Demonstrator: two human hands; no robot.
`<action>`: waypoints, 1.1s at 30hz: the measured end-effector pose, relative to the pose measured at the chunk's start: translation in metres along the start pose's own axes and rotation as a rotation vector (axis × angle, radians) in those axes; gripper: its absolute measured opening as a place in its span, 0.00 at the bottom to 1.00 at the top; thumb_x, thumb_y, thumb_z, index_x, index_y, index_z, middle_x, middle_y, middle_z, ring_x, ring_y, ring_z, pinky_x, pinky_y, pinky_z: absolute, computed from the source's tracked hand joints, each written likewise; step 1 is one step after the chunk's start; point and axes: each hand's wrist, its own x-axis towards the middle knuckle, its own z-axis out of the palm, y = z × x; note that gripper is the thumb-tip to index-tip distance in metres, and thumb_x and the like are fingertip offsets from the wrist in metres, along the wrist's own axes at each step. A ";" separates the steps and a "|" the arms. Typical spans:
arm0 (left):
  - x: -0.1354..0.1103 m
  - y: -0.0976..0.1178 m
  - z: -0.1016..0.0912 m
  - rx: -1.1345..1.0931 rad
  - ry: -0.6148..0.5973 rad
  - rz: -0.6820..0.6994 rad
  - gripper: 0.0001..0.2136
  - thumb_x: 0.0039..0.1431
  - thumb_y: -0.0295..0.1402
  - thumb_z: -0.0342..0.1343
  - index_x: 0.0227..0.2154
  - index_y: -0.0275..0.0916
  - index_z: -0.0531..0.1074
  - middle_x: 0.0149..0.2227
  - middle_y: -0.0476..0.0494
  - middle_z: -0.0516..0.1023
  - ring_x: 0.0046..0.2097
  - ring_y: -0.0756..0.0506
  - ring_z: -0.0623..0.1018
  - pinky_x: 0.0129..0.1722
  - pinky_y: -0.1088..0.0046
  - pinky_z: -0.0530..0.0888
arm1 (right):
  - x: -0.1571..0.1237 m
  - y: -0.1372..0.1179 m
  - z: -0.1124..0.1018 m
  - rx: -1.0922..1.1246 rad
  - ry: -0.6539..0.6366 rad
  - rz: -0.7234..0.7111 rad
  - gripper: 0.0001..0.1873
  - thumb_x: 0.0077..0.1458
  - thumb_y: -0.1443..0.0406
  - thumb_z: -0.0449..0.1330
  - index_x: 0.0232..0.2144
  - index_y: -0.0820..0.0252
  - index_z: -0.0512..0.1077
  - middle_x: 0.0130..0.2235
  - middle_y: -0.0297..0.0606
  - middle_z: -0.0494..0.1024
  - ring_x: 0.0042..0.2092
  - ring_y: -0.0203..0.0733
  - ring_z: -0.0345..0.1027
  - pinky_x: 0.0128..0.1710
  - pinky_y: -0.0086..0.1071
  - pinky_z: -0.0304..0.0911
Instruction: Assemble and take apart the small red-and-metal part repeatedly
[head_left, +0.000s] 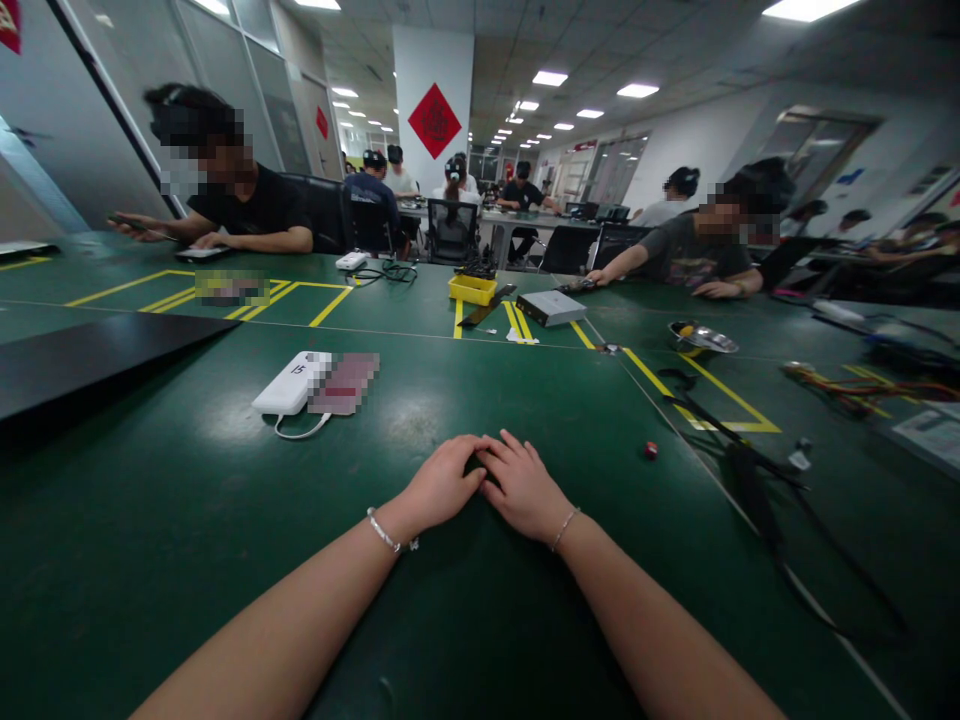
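Observation:
My left hand (pixel 444 484) rests on the green tabletop (pixel 420 640), fingers reaching inward with nothing in them. Its fingertips meet those of my right hand (pixel 523 486), which lies palm down with its fingers stretched out and slightly apart. Both hands are bare apart from a bracelet on each wrist. Up and to the left of them lies a white power bank (pixel 289 382) marked 15, with a short white cable (pixel 304 432) looping from its near end. Against its right side sits a flat pinkish thing (pixel 345 384), blurred out. A small red object (pixel 651 451) lies to the right.
Black straps and cables (pixel 754 480) lie at the right. Further back are a yellow tray (pixel 472 290), a grey box (pixel 551 307) and a metallic object (pixel 703 337) among yellow tape lines. A dark panel (pixel 97 355) covers the left. Two people sit across the table.

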 end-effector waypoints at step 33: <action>-0.005 0.006 -0.010 0.053 -0.132 0.054 0.13 0.52 0.32 0.49 0.42 0.41 0.65 0.43 0.45 0.70 0.48 0.45 0.66 0.49 0.65 0.62 | -0.045 0.147 -0.055 -0.222 0.306 1.034 0.20 0.47 0.63 0.45 0.39 0.61 0.70 0.39 0.53 0.67 0.40 0.54 0.63 0.31 0.43 0.60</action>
